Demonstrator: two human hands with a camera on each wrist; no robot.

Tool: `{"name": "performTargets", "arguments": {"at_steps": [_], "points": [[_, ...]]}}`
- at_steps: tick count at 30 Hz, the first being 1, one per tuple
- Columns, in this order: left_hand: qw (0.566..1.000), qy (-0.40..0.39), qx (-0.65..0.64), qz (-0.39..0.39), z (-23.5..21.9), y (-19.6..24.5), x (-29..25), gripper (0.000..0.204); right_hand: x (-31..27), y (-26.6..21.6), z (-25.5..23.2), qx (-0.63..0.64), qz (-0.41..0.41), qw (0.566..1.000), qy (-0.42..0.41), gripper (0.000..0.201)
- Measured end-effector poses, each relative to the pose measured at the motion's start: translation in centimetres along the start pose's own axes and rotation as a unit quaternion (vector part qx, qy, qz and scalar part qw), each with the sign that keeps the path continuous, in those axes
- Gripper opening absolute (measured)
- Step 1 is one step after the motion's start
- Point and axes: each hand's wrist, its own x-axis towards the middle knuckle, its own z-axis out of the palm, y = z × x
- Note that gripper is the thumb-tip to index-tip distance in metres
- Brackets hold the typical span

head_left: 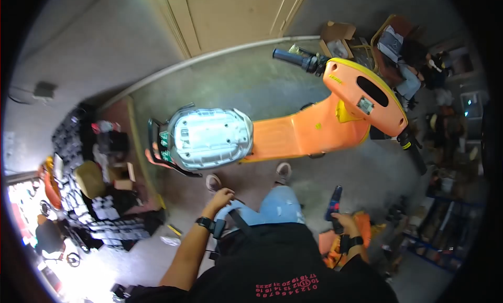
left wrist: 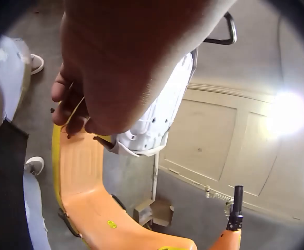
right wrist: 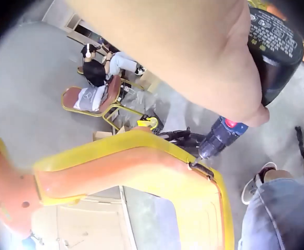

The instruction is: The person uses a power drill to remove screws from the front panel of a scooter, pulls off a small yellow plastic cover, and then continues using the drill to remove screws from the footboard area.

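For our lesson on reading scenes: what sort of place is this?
Probably a scooter repair or assembly workshop: an orange scooter stands indoors on bare floor, and the person's right hand holds a power drill.

You have open floor from the drill (head_left: 334, 202) to the near edge of the scooter (head_left: 327, 132). Above the footboard (head_left: 272, 138) you can pass; the silver casing (head_left: 209, 138) and handlebar (head_left: 343, 87) block either end.

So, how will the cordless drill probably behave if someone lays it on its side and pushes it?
The cordless drill probably feels heavy for its size, since a thick battery pack sits at one end. Its hard-looking casing suggests it stays stiff when pushed. The round chuck might roll, but the bulky pack would likely stop it from going far.
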Motion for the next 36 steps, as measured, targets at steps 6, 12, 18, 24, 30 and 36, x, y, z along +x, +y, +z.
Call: {"name": "performTargets", "arguments": {"at_steps": [6,12,18,24,30,36], "points": [[0.991,-0.1,0.001,-0.09,3.3,-6.3,10.5,0.03,-3.0,-2.4,10.6,0.031,-0.038,0.989,-0.143,0.027],[0.975,-0.015,0.207,0.072,11.8,-18.9,20.8,0.029,10.4,-5.6,25.9,0.126,0.063,0.959,-0.246,0.03],[0.921,-0.255,0.218,-0.199,19.0,-27.6,25.0,0.045,23.7,-2.0,33.7,0.176,0.137,0.935,-0.275,0.035],[0.822,-0.121,0.553,0.062,22.8,-44.7,15.9,0.115,29.2,-0.3,32.9,0.178,0.123,0.95,-0.227,0.031],[0.878,-0.317,0.344,-0.101,20.9,-42.5,18.0,0.119,30.0,-4.7,30.4,0.412,0.217,0.843,-0.268,0.037],[0.845,-0.352,0.337,-0.221,21.5,-37.5,19.4,0.116,29.1,-3.3,30.8,0.283,0.085,0.923,-0.246,0.029]]}}
